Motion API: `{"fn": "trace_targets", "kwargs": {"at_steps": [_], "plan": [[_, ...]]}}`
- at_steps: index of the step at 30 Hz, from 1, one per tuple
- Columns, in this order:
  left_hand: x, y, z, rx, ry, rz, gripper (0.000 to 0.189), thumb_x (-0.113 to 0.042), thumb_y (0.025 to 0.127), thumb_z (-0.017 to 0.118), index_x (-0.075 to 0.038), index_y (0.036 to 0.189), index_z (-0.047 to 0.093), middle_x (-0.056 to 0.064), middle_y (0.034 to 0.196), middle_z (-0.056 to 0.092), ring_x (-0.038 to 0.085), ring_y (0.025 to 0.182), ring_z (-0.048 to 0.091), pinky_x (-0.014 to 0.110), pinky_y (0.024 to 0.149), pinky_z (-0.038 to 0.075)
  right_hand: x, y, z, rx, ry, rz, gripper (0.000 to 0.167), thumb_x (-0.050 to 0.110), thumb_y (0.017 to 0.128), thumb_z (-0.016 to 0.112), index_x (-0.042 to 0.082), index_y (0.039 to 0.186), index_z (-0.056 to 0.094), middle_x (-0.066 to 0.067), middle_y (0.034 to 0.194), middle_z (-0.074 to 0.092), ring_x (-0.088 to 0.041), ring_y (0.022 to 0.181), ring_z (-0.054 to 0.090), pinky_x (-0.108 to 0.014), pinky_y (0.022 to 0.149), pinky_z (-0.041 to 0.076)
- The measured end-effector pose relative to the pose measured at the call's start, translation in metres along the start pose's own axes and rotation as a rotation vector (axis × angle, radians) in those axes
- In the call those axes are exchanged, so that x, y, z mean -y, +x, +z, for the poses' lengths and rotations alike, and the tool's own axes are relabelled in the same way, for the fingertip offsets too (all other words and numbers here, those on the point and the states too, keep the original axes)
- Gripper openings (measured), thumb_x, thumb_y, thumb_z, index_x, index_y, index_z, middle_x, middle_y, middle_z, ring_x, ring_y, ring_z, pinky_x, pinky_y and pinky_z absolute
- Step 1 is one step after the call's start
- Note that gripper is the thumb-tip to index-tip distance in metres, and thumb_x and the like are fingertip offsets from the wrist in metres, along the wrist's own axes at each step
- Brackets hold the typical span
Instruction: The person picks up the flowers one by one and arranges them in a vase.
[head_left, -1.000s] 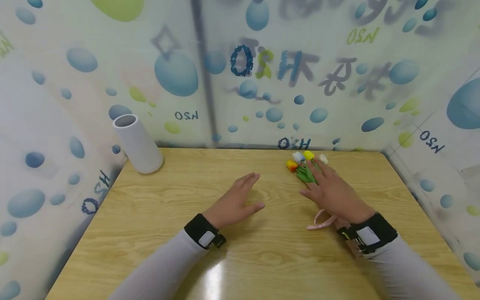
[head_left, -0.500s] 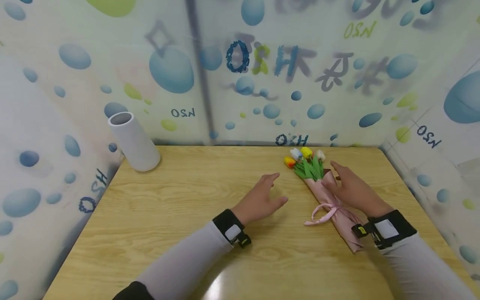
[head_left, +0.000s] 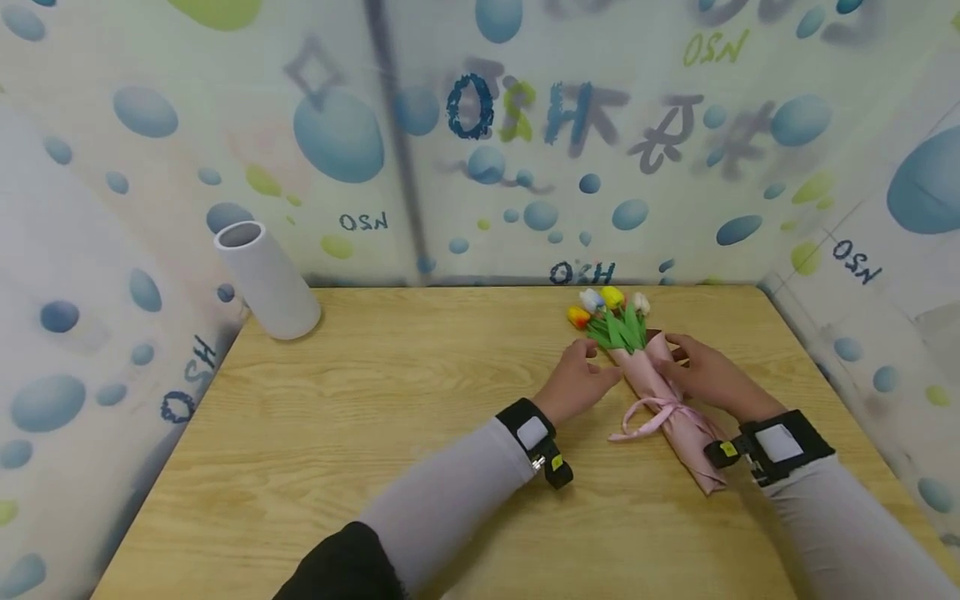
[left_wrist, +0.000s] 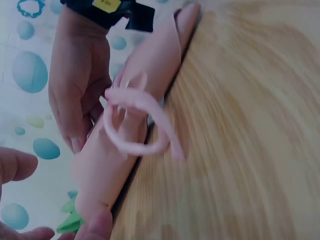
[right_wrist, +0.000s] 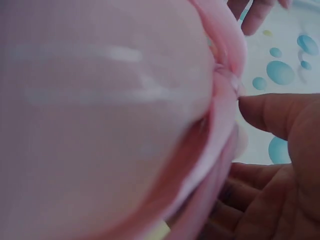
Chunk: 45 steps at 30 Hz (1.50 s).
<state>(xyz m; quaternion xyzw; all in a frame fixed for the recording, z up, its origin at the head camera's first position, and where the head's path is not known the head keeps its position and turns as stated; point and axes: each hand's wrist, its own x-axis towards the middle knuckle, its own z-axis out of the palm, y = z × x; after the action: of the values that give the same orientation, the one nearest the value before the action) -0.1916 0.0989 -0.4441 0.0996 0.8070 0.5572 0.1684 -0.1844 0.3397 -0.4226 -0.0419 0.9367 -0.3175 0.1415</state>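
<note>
A bouquet of artificial tulips (head_left: pixel 618 327) in pink wrapping (head_left: pixel 686 442), tied with a pink ribbon (head_left: pixel 648 417), lies slanted on the right side of the table. My right hand (head_left: pixel 712 379) is at the wrapping's right edge, thumb by the upper side and fingers loosely bent beside it. In the right wrist view its thumb (right_wrist: pixel 267 112) meets the ribbon's outline, and the other fingers are partly hidden. From the left, my left hand (head_left: pixel 573 383) reaches the wrapping just below the flowers, fingers loosely bent. Its fingertips (left_wrist: pixel 100 222) overlap the wrapping's end in the left wrist view; contact is unclear.
A white vase (head_left: pixel 270 283) stands upright at the table's back left corner. Patterned cloth walls (head_left: pixel 480 183) with blue and green drops enclose the wooden table (head_left: pixel 337 433) at the back and sides.
The left hand has moved right across the table to the bouquet. The right hand has shifted off the top of the flowers to the wrapping's right edge, uncovering the bouquet.
</note>
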Motion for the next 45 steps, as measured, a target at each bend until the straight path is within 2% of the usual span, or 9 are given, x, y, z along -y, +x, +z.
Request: {"fn": "trace_targets", "kwargs": {"at_steps": [6, 9, 13, 18, 22, 30, 34, 39, 45], "plan": [[-0.008, 0.008, 0.027, -0.122, -0.108, -0.054, 0.062, -0.030, 0.092, 0.076, 0.001, 0.140, 0.052, 0.013, 0.124, 0.057, 0.014, 0.089, 0.056, 0.026, 0.075, 0.048, -0.002, 0.004, 0.001, 0.012, 0.057, 0.014, 0.069, 0.032, 0.109, 0.053, -0.012, 0.156, 0.028, -0.039, 0.141, 0.051, -0.039, 0.109, 0.067, -0.040, 0.076, 0.064], [-0.007, 0.011, 0.037, -0.159, -0.136, -0.078, 0.064, -0.030, 0.089, 0.080, -0.004, 0.139, 0.051, 0.010, 0.124, 0.054, 0.011, 0.093, 0.051, 0.026, 0.078, 0.046, -0.003, 0.004, 0.002, 0.003, 0.072, 0.022, 0.066, 0.032, 0.109, 0.053, -0.012, 0.154, 0.032, -0.036, 0.138, 0.055, -0.033, 0.105, 0.067, -0.038, 0.076, 0.063], [-0.004, 0.012, 0.044, -0.193, -0.165, -0.040, 0.050, -0.025, 0.086, 0.080, -0.005, 0.127, 0.058, 0.008, 0.116, 0.060, 0.010, 0.091, 0.053, 0.024, 0.077, 0.048, -0.002, 0.002, 0.005, -0.013, 0.092, 0.015, 0.064, 0.030, 0.109, 0.053, -0.012, 0.152, 0.036, -0.034, 0.134, 0.059, -0.028, 0.100, 0.066, -0.036, 0.074, 0.062], [-0.003, 0.010, 0.046, -0.211, -0.207, -0.008, 0.034, -0.018, 0.086, 0.079, -0.005, 0.113, 0.064, 0.007, 0.103, 0.061, 0.007, 0.080, 0.054, 0.020, 0.067, 0.046, 0.000, -0.001, 0.009, -0.035, 0.085, -0.005, 0.057, 0.028, 0.108, 0.055, -0.011, 0.148, 0.043, -0.030, 0.125, 0.063, -0.026, 0.095, 0.065, -0.033, 0.071, 0.058], [-0.004, 0.008, 0.046, -0.207, -0.213, -0.027, 0.039, -0.019, 0.087, 0.080, -0.004, 0.119, 0.062, 0.007, 0.110, 0.058, 0.006, 0.084, 0.053, 0.020, 0.070, 0.045, 0.003, -0.002, 0.012, -0.051, 0.056, -0.022, 0.051, 0.027, 0.108, 0.055, -0.010, 0.142, 0.048, -0.025, 0.118, 0.065, -0.026, 0.095, 0.063, -0.031, 0.070, 0.054], [-0.002, 0.009, 0.045, -0.214, -0.206, -0.021, 0.040, -0.018, 0.088, 0.081, -0.004, 0.121, 0.061, 0.008, 0.113, 0.056, 0.006, 0.085, 0.053, 0.018, 0.070, 0.045, 0.010, -0.004, 0.012, -0.039, 0.028, -0.002, 0.057, 0.029, 0.108, 0.052, -0.011, 0.149, 0.042, -0.029, 0.128, 0.062, -0.032, 0.104, 0.061, -0.033, 0.077, 0.054], [0.000, 0.008, 0.043, -0.194, -0.233, -0.024, 0.044, -0.016, 0.090, 0.079, -0.003, 0.126, 0.059, 0.008, 0.111, 0.057, 0.006, 0.081, 0.057, 0.018, 0.068, 0.049, 0.011, -0.003, 0.015, -0.023, 0.064, -0.009, 0.054, 0.028, 0.108, 0.052, -0.009, 0.148, 0.044, -0.025, 0.122, 0.064, -0.027, 0.096, 0.063, -0.032, 0.073, 0.055], [0.005, 0.004, 0.037, -0.157, -0.219, -0.039, 0.047, -0.018, 0.094, 0.077, -0.005, 0.133, 0.055, 0.003, 0.113, 0.056, 0.007, 0.087, 0.060, 0.020, 0.074, 0.056, 0.009, -0.001, 0.021, 0.008, 0.133, -0.018, 0.052, 0.028, 0.108, 0.054, -0.008, 0.145, 0.047, -0.025, 0.121, 0.064, -0.022, 0.093, 0.065, -0.032, 0.071, 0.059], [0.014, 0.002, 0.030, -0.147, -0.219, -0.009, 0.052, -0.015, 0.094, 0.076, -0.002, 0.139, 0.053, 0.008, 0.123, 0.058, 0.011, 0.098, 0.063, 0.024, 0.080, 0.060, 0.012, 0.002, 0.030, 0.022, 0.131, -0.005, 0.056, 0.031, 0.108, 0.055, -0.006, 0.148, 0.046, -0.025, 0.126, 0.064, -0.023, 0.095, 0.065, -0.033, 0.074, 0.059]]}}
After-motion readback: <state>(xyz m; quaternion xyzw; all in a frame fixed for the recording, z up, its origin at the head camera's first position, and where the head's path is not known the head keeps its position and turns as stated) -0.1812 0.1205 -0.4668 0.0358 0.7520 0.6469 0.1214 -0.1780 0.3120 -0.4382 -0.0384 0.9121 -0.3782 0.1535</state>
